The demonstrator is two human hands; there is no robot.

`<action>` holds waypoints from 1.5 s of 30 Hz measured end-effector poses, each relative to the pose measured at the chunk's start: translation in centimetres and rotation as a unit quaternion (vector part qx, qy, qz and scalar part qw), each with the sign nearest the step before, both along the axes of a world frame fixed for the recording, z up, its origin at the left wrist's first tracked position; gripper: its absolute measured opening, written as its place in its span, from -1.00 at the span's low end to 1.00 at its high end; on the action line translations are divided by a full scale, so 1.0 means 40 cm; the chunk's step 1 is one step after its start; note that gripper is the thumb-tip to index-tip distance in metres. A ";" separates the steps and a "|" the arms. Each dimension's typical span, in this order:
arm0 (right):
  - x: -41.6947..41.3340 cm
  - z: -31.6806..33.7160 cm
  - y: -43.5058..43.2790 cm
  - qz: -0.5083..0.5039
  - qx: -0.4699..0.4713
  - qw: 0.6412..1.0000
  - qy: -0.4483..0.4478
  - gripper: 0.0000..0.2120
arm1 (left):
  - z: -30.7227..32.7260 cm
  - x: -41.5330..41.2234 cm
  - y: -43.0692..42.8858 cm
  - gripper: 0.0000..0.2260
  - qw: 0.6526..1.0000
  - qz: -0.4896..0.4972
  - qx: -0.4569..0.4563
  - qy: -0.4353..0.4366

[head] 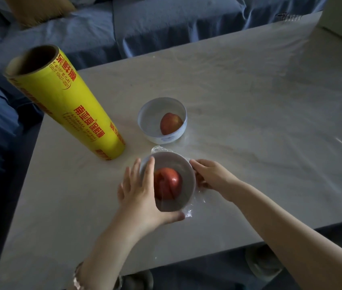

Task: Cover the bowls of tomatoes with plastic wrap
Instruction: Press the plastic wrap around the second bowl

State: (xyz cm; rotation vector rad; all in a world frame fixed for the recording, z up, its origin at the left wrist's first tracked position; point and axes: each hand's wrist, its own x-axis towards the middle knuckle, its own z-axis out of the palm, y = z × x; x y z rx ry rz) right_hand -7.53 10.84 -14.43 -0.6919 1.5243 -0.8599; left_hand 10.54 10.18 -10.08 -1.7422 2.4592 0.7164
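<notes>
Two white bowls stand on the pale table [249, 105]. The near bowl [183, 170] holds a red tomato [169, 183] and has clear plastic wrap [188, 211] stretched over it, with crumpled wrap showing at its edges. My left hand [138, 193] cups the near bowl's left side, thumb under the front rim. On the bowl's right side, my right hand [211, 176] presses the wrap. The far bowl [155, 114] holds another tomato [170, 123]; whether wrap covers it I cannot tell.
A tall yellow roll of plastic wrap [69, 105] stands upright on the table's left, just behind my left hand. A sofa with a blue cover [165, 24] runs along the far and left sides. The table's front edge is close below my forearms.
</notes>
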 end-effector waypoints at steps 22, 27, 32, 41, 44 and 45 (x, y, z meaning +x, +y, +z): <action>-0.029 0.080 -0.056 -0.060 0.109 0.987 -0.105 -0.68 | -0.031 -0.011 -0.076 0.26 0.991 -0.127 -0.016 -0.042; -0.028 0.080 -0.044 0.032 0.147 0.988 -0.037 -0.66 | -0.032 -0.012 -0.076 0.26 0.991 -0.128 -0.015 -0.042; 0.017 0.076 -0.035 -0.049 -0.044 0.994 0.082 -0.64 | -0.032 -0.011 -0.075 0.25 0.991 -0.125 -0.012 -0.051; 0.040 0.055 -0.007 -0.170 -0.249 0.911 0.282 -0.59 | -0.030 -0.010 -0.076 0.24 0.991 -0.121 -0.013 -0.062; 0.013 0.032 -0.008 -0.196 -0.225 0.915 0.270 -0.60 | -0.027 -0.016 -0.072 0.23 0.990 -0.116 -0.014 -0.073; 0.006 0.025 -0.009 -0.203 -0.216 0.919 0.262 -0.61 | -0.026 -0.019 -0.070 0.23 0.991 -0.111 -0.011 -0.075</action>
